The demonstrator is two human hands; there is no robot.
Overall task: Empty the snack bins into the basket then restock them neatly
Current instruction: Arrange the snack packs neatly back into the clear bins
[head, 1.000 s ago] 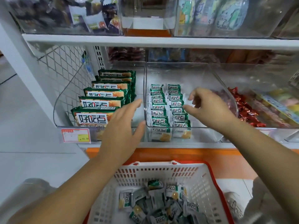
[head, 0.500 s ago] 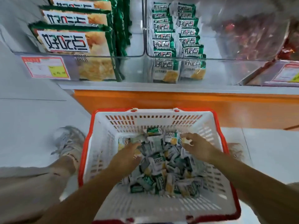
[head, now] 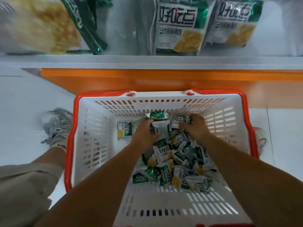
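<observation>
Right-hand fingers (head: 196,117) curl round a green-and-white packet (head: 177,120) at the far end of the pile, thumb tucked under it. The right hand (head: 195,128) is deep in the basket (head: 91,145). Left-hand fingers (head: 148,122) bend down onto the packets just beside it. I cannot tell whether the left hand (head: 143,131) grips one or only presses. Between both forearms, the snack packets (head: 165,151) lie jumbled across the basket bottom, with one apart near the left wall (head: 124,131). The white, red-rimmed basket sits on the floor (head: 24,104) beside a grey shoe (head: 57,123). Above it is the white shelf (head: 147,61), where two upright packets (head: 178,30) face out of a clear bin (head: 118,30).
</observation>
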